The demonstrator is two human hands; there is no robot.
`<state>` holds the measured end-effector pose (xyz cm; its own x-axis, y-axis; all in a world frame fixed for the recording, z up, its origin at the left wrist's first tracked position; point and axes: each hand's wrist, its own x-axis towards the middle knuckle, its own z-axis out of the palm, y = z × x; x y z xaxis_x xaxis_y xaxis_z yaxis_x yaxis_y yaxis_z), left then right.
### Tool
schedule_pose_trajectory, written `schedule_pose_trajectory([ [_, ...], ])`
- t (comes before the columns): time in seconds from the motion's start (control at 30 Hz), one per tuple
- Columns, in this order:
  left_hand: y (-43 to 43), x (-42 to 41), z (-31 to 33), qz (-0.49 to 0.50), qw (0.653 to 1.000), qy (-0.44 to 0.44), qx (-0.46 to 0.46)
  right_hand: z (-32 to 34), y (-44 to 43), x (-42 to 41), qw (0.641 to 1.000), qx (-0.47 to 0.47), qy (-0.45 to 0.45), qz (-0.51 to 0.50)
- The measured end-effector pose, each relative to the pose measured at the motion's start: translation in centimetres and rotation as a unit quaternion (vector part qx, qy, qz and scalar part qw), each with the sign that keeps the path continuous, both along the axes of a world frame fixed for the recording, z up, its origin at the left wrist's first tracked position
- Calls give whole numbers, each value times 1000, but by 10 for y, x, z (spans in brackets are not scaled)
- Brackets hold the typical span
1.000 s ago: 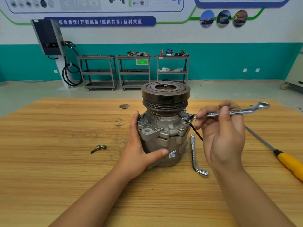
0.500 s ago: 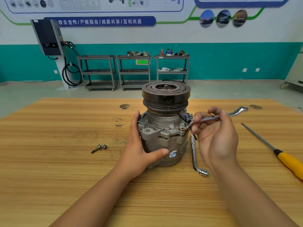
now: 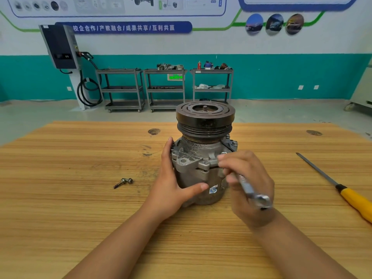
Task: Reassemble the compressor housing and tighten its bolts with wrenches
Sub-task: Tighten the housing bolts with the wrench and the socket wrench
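Observation:
The grey compressor (image 3: 198, 158) stands upright mid-table, its dark pulley (image 3: 205, 115) on top. My left hand (image 3: 173, 184) grips the housing's left side, thumb across the front. My right hand (image 3: 249, 184) holds a silver ring wrench (image 3: 251, 191) against the housing's right flange, by a bolt head (image 3: 223, 153). The wrench handle points toward me, its free ring end near my wrist. The working end is hidden by my fingers. Two loose bolts (image 3: 123, 182) lie on the table to the left.
A yellow-handled screwdriver (image 3: 338, 185) lies at the right, tip pointing away. The wooden table (image 3: 80, 208) has bare room left and front. The L-shaped socket wrench is hidden behind my right hand. Metal carts (image 3: 165, 89) stand by the far wall.
My right hand has swung the wrench handle from pointing right, round toward me, turning it on the right flange bolt. My left hand and the compressor have stayed put.

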<state>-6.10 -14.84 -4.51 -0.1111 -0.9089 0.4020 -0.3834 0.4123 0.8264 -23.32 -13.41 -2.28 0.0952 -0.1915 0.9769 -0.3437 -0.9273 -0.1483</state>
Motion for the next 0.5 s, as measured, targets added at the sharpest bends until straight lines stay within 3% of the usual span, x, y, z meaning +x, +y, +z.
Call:
schedule_pose_trajectory([
  [0.13,-1,-1,2,-3,1000,-12,3,6,1,7,996,-32,56,-56],
  [0.23,-1,0,0,-3,1000,-1,7,12,6,7,993,52,-80,73],
  [0.3,-1,0,-1,-3,1000,11,10,20,7,1,949,119,-239,164],
  [0.37,-2,1,-1,-1,1000,17,11,27,4,-8,900,188,-336,206],
  [0.5,-2,1,-2,-2,1000,16,11,32,-2,-22,838,309,-359,270],
])
